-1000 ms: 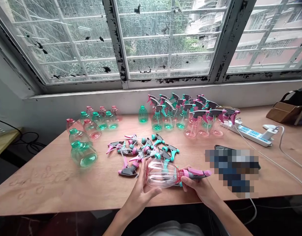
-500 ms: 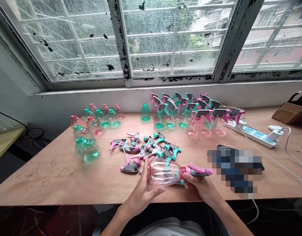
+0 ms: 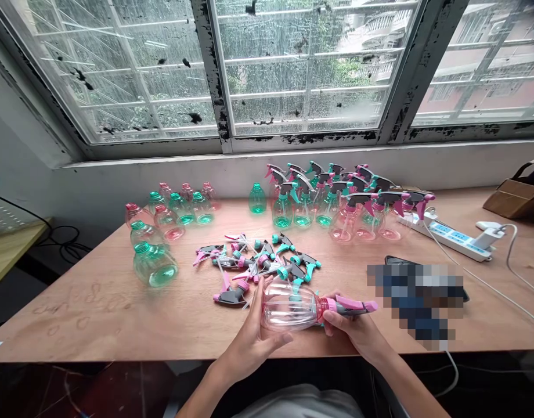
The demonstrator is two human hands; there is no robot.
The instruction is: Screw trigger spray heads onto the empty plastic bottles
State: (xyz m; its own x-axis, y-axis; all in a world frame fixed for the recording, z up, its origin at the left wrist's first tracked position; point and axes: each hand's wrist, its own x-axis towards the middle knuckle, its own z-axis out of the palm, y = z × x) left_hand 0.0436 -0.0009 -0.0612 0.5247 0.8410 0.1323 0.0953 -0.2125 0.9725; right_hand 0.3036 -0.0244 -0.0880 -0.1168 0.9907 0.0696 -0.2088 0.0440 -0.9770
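A clear pink spray bottle (image 3: 288, 306) lies sideways between my hands above the table's front edge, its pink and grey trigger head (image 3: 354, 306) pointing right. My left hand (image 3: 255, 334) cups the bottle's base, fingers behind it and thumb stretched out below. At the neck, my right hand (image 3: 349, 328) pinches the pink collar with thumb and fingers. Just behind the bottle is a loose heap of trigger spray heads (image 3: 262, 261) in pink, teal and grey, some partly hidden by the bottle.
Headless green and pink bottles (image 3: 156, 264) stand at left; a lone green bottle (image 3: 257, 200) is at the back. Several bottles with spray heads (image 3: 304, 209) stand at back right. A power strip (image 3: 450, 235), white cables, a partly blurred phone (image 3: 424, 262) and a brown bag (image 3: 517, 194) lie at right.
The bottle has shifted very slightly left in my hands. Both hands keep nearly the same grip, and the other things stay put.
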